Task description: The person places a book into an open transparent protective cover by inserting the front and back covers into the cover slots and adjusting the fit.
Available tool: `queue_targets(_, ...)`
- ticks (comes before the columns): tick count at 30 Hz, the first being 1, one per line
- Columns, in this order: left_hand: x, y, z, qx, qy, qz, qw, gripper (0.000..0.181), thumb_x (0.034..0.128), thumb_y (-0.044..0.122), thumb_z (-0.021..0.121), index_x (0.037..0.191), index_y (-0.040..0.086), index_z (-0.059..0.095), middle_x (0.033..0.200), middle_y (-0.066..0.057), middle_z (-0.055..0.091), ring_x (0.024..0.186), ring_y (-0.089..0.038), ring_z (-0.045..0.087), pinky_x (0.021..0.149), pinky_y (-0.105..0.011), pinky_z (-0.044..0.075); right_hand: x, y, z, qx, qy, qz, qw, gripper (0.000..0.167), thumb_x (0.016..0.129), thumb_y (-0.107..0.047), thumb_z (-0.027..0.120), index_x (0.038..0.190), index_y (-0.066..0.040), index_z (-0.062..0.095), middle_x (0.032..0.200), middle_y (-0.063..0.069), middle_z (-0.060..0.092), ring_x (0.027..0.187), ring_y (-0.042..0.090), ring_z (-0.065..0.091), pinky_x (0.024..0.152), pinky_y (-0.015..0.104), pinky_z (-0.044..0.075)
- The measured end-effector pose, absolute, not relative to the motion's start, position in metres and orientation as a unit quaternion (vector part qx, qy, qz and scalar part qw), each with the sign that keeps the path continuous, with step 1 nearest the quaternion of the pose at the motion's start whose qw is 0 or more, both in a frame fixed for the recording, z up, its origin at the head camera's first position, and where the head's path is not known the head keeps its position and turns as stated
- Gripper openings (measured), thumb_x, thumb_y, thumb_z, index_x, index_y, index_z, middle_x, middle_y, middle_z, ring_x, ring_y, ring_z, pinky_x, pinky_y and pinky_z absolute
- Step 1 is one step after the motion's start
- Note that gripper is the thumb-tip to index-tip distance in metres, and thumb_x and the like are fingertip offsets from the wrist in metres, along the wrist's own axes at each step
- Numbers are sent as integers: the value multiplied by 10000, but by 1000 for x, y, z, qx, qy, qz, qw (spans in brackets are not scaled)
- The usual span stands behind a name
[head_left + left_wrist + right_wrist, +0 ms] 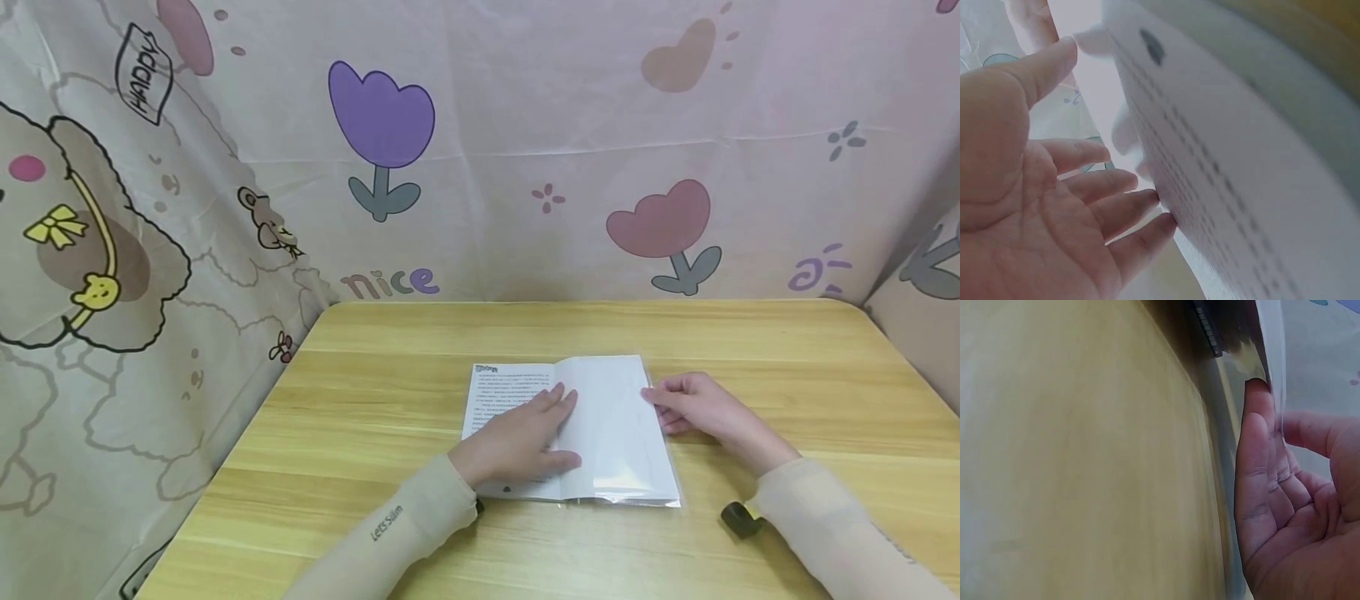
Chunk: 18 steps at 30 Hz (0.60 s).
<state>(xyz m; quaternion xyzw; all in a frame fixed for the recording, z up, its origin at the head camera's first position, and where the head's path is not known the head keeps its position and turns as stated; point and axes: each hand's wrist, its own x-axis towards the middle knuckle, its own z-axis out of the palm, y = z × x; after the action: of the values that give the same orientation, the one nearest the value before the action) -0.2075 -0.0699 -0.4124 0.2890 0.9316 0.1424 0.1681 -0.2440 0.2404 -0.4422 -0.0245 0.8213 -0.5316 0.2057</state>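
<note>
An open book (pixel 621 417) lies on the wooden table, printed text on its left page and a blank white sheet on its right. Clear plastic shows along the lower right edge. My left hand (pixel 525 437) rests across the left page and the fold, fingers extended and thumb apart. In the left wrist view, fingertips (pixel 1166 222) touch the printed page (pixel 1229 144). At the right edge, my right hand (pixel 693 404) pinches the book, thumb on top and fingers underneath. The right wrist view shows those fingers (pixel 1254 462) beneath the lifted edge; a dark printed underside is partly visible.
The wooden table (pixel 360 400) has rounded back corners. A patterned cloth (pixel 495 225) with flowers and cartoon figures hangs behind it and along the left side. A black wrist device (pixel 741 520) sits by the right sleeve.
</note>
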Motion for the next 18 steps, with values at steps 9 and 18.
queue_targets(9,-211,-89,-411,255,944,158,133,806,1054,491,649,1701,138,322,1758,-95,353,1633,-270,348,1321,-464,333,-243,248,-438,-24,834,-518,188,334,1091,-273,636,1106,54,702,816,-19,671,722,73,637,704,233,630)
queue_targets(18,-215,-105,-407,209,952,194,108,746,992,349,779,1600,38,477,1533,-187,580,1381,-330,607,1204,-484,489,-240,263,-433,-24,837,-517,176,368,1092,-259,619,1164,93,702,823,-33,688,724,78,650,720,243,632)
